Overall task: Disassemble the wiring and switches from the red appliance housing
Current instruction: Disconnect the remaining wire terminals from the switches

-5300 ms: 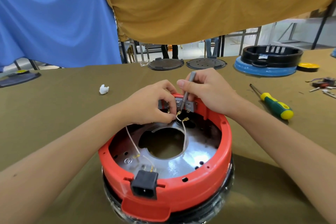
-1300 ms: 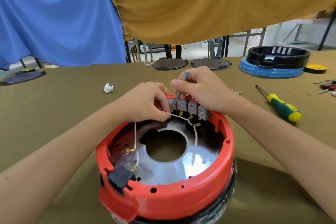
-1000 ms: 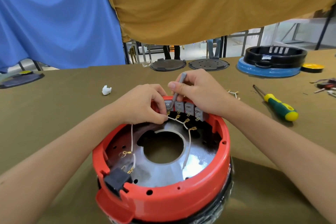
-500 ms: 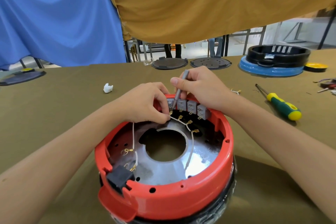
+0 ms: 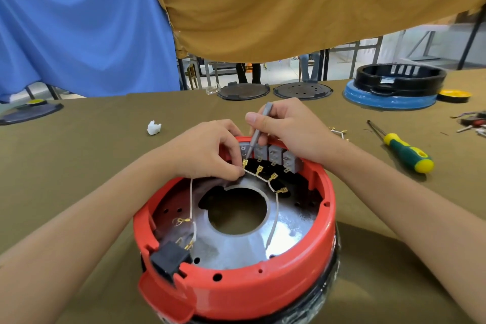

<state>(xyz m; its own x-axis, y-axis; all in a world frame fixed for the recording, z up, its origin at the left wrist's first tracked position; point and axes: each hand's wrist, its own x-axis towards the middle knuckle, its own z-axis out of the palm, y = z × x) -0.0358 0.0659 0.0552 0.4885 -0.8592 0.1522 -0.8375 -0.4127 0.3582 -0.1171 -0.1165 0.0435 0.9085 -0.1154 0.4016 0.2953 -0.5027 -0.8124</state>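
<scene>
The red appliance housing [image 5: 263,287] stands open side up in front of me, with a shiny metal plate inside. Several grey switches [image 5: 273,154] line its far inner wall. A white wire with brass terminals [image 5: 273,187] runs below them and down across the plate. My left hand [image 5: 207,151] pinches this wire at the leftmost terminal. My right hand [image 5: 286,126] grips a thin grey tool [image 5: 259,130] whose tip points at the leftmost switch. A black power socket [image 5: 169,262] sits in the near left wall, with another wire leading to it.
A green and yellow screwdriver [image 5: 405,151] lies to the right on the olive cloth. A loose wire piece [image 5: 339,132] is beside my right wrist, a white scrap [image 5: 153,127] to the left. Black discs [image 5: 302,91], a blue and black housing [image 5: 394,87] stand at the back.
The housing has turned since the first frame, bringing the power socket to the near left. In the last second the hands stay at the leftmost switch; several brass terminals now hang free of the switches.
</scene>
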